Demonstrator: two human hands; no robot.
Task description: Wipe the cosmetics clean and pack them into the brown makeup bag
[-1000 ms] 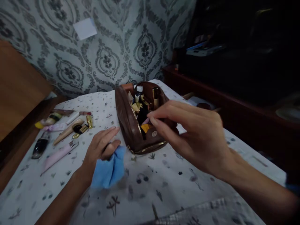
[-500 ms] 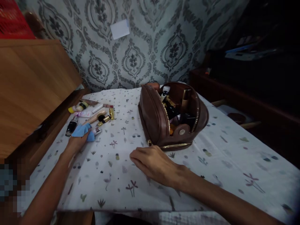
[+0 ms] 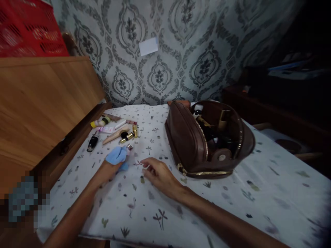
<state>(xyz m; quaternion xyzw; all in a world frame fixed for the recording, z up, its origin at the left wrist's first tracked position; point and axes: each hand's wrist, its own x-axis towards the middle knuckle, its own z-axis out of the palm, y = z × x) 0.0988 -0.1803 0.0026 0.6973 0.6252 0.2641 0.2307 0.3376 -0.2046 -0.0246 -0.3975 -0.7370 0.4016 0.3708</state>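
Observation:
My left hand [image 3: 110, 171] is closed on a blue cloth [image 3: 116, 155] over the table. A small item with a shiny silver end [image 3: 129, 147] sticks out past the cloth; its kind is hidden. To the right, my right hand [image 3: 160, 175] is empty, thumb and fingers apart, pointing towards the cloth. Behind it stands a brown makeup bag [image 3: 184, 132], unzipped, with several cosmetics inside. Beyond my left hand lie a black bottle [image 3: 93, 142], a makeup brush [image 3: 113, 135], a white and pink tube [image 3: 106, 129] and gold lipstick-like tubes [image 3: 127, 138].
A patterned white cloth [image 3: 144, 220] covers the table. Wooden furniture [image 3: 49, 93] borders it on the left, with a red plastic basket [image 3: 33, 31] on top. Patterned wallpaper [image 3: 155, 20] is behind. At the right is dark furniture [image 3: 238, 100].
My left hand has drawn the blue cloth and the silver-ended item away from the other cosmetics, towards my right hand. My right hand has opened its fingers and moved left, away from the bag.

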